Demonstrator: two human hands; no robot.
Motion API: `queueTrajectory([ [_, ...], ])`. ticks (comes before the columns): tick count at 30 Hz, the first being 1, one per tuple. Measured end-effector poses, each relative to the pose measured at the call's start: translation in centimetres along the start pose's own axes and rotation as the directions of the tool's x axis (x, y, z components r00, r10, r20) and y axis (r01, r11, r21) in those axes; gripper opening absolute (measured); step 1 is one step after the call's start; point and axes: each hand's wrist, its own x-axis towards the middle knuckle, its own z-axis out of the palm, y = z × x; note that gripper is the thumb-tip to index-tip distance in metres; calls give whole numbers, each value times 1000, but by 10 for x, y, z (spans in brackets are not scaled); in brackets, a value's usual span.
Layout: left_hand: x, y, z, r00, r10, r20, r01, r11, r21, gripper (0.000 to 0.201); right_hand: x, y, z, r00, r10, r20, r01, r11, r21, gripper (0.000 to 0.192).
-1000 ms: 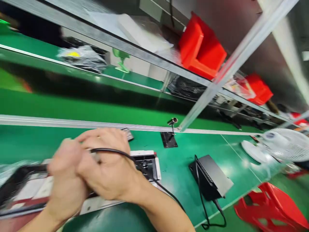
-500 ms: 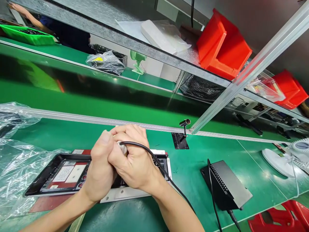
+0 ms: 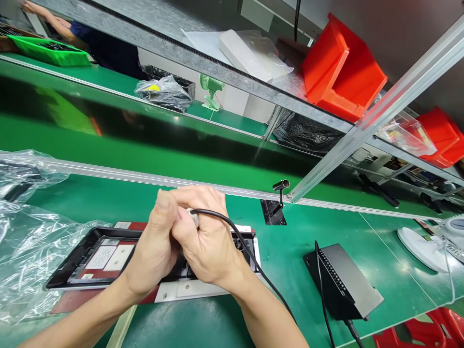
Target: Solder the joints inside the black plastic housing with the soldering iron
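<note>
Both my hands are clasped around a corded tool [image 3: 194,218], of which only a pale grey end shows. Its black cord [image 3: 250,251] leaves the top and runs down over my right forearm. My right hand [image 3: 206,237] wraps the tool with closed fingers. Pressed against it, my left hand [image 3: 154,241] is closed too, thumb up. Beneath the hands lies a black rectangular frame [image 3: 60,275] on a red and white fixture [image 3: 203,288]. The tool's lower end and the spot it meets are hidden by my hands.
Clear plastic film [image 3: 32,251] covers the left of the green bench. To the right are a small stand with a tube-like holder [image 3: 281,185], a black and grey box [image 3: 344,280] with cables, and a white fan [image 3: 424,249]. Red bins [image 3: 326,63] sit on the shelf; a person's arm [image 3: 54,21] shows behind.
The view has shifted slightly, so most things appear a little farther right. Both hands keep their grip on the corded tool above the frame. My left hand now covers more of the frame's middle.
</note>
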Motion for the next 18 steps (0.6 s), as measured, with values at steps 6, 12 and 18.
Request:
queueTrajectory([
  [6,-13,-5,-14,991,-136,-9,136,988,73,89,2,-6,-8,998,23,66,-15,993,-117,45],
  [12,-7,9,-4,987,-115,110,102,987,121,80,2,-6,-9,996,29,87,-19,993,-119,43],
  [18,-9,7,3,990,-84,-115,94,992,84,69,7,-13,-11,991,70,113,-57,992,-108,38],
])
